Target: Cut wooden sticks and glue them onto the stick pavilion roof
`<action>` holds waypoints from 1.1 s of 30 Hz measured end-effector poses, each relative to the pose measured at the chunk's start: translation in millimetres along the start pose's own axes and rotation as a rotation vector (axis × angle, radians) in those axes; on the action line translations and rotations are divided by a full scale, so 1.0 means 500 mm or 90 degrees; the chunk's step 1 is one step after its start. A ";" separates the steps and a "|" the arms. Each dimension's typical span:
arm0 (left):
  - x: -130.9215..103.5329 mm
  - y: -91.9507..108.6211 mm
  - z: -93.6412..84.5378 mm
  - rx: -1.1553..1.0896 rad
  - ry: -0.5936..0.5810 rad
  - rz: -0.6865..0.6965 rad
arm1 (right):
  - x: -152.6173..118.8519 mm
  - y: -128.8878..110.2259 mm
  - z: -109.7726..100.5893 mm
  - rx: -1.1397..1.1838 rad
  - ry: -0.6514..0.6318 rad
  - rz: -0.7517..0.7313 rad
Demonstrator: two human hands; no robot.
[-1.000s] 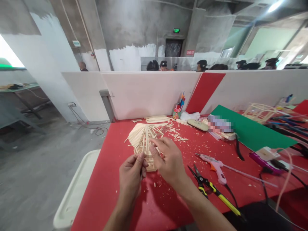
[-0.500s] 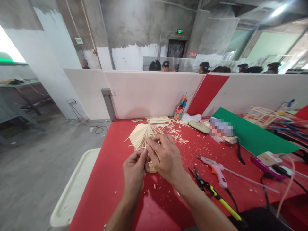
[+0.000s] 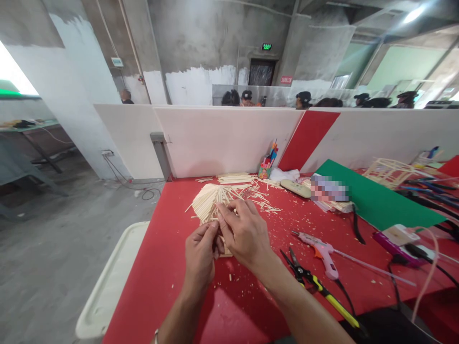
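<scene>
A small model house of thin wooden sticks [image 3: 208,203] sits on the red table, its fan-shaped roof spreading from a peak. My right hand [image 3: 247,229] is over the near right side of the model, with thumb and fingers pinched at what looks like a thin wooden stick by the roof. Just below and to the left, my left hand [image 3: 201,246] is closed, thumb against bent fingers near the right fingertips. What lies in its pinch is hidden. Part of the model's base [image 3: 225,252] shows beneath the hands.
A pink glue gun [image 3: 324,255] and yellow-black pliers [image 3: 319,284] lie to the right. Loose sticks [image 3: 234,178] and scraps are behind the model, near a pen cup [image 3: 265,169]. Further right are a green board [image 3: 373,200] and a power strip [image 3: 399,248]. A white partition [image 3: 225,138] stands behind.
My left hand has shifted slightly and its thumb has drawn back a little from the right fingertips. The right hand stays nearly in place at the roof.
</scene>
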State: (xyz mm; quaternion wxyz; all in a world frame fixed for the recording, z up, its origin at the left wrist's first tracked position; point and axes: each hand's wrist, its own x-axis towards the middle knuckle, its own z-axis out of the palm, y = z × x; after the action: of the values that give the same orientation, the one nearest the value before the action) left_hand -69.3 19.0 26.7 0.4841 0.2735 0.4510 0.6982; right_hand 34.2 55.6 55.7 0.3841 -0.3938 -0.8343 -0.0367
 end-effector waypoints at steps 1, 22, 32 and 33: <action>0.001 -0.001 -0.001 0.005 -0.008 0.007 | 0.000 0.000 0.000 0.000 -0.001 0.001; 0.003 0.011 0.000 0.035 -0.002 -0.007 | 0.003 0.008 -0.003 0.003 -0.061 -0.007; 0.004 0.007 0.000 0.030 0.000 0.001 | 0.004 0.008 -0.001 -0.011 -0.051 -0.011; 0.005 0.006 0.001 0.032 0.002 0.005 | 0.005 0.006 -0.001 -0.009 -0.050 -0.011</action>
State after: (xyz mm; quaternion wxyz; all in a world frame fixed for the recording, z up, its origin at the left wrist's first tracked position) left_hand -71.3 21.0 29.6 0.4735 0.2864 0.4684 0.6888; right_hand 35.6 59.0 57.1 0.3479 -0.3908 -0.8517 -0.0305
